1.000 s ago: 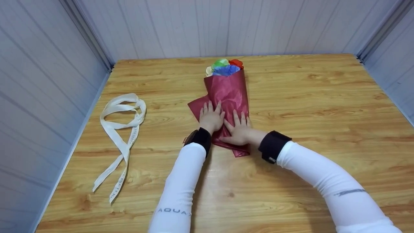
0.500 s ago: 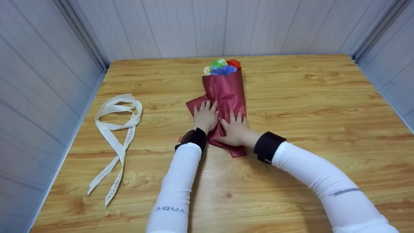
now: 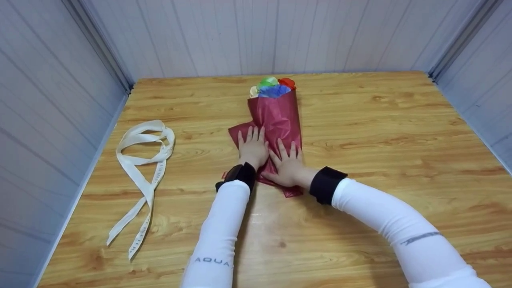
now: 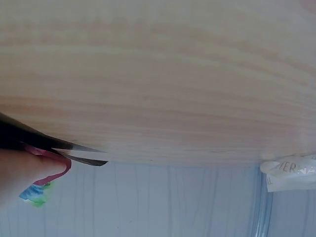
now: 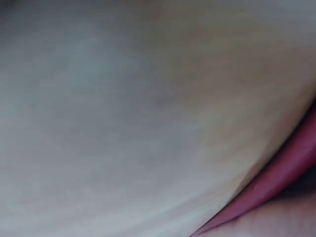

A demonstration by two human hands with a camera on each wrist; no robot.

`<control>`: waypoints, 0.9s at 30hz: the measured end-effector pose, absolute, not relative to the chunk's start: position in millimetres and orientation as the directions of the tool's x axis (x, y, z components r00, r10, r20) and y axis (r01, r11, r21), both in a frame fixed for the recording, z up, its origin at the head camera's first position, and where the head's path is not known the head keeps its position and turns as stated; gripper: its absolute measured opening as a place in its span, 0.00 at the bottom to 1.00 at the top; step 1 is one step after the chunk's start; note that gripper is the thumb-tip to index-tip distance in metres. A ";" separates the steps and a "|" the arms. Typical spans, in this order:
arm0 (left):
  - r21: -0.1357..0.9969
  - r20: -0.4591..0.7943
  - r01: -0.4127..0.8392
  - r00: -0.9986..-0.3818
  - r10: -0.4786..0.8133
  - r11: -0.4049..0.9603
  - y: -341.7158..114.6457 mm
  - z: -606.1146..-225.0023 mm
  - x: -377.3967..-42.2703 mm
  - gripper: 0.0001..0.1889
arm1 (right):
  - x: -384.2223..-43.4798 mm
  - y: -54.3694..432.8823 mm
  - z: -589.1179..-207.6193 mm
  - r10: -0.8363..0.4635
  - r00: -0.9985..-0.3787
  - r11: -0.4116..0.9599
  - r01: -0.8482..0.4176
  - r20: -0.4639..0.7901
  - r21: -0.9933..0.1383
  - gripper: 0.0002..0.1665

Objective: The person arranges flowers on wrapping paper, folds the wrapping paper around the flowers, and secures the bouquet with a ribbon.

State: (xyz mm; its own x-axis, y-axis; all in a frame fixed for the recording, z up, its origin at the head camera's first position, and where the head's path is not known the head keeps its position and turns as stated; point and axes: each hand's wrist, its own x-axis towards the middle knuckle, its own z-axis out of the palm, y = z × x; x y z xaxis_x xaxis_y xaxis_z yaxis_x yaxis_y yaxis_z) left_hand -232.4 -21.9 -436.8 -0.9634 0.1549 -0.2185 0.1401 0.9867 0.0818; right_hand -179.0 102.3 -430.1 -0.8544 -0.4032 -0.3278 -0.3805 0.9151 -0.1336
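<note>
A bouquet in dark red wrapping paper [image 3: 278, 114] lies on the table, its top toward the back wall. Blue, green, red and pale flowers [image 3: 274, 90] stick out of the paper's upper end. My left hand [image 3: 253, 151] rests flat with spread fingers on the left part of the wrap, by a corner of paper that juts out to the left. Lower and to the right, my right hand [image 3: 287, 170] presses on the wrap, fingers also spread and straight. In the right wrist view a strip of the red paper [image 5: 266, 190] shows beside the hand.
A looped white ribbon [image 3: 138, 170] with printed letters lies on the left side of the wooden table [image 3: 380, 160]. Pale panel walls [image 3: 208, 36] stand behind the table and along its left and right sides.
Both hands stay on the wrap, with the right hand's fingers spread a little wider. The head view has shifted slightly; bouquet and ribbon lie as before.
</note>
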 end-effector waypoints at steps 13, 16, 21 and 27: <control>0.330 -0.346 0.108 -0.911 0.226 0.938 -52.7 -419.9 -218.1 0.34 | -177.0 106.9 -430.6 -0.383 -0.840 0.924 -0.345 -0.385 -0.165 0.50; 0.349 -0.334 0.093 -0.917 0.217 0.932 -63.2 -414.2 -212.2 0.35 | -178.7 110.8 -428.4 -0.362 -0.843 0.932 -0.325 -0.398 -0.161 0.48; 0.320 -0.329 0.100 -0.921 0.210 0.942 -72.9 -409.6 -202.2 0.34 | -178.9 111.5 -425.5 -0.344 -0.853 0.939 -0.326 -0.392 -0.114 0.45; 0.240 -0.236 0.241 -0.925 0.298 0.940 -61.4 -410.2 -197.0 0.26 | -177.7 100.6 -424.1 -0.426 -0.856 0.896 -0.356 -0.291 -0.265 0.45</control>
State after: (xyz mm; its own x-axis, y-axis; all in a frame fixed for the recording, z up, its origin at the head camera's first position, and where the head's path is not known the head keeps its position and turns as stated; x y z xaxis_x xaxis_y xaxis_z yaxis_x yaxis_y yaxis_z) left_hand -197.0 -61.4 -410.2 -0.9252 0.2976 -0.2356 0.2413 0.9402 0.2403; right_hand -177.7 100.6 -424.1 -0.8565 -0.4265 -0.2908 -0.3564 0.8961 -0.2645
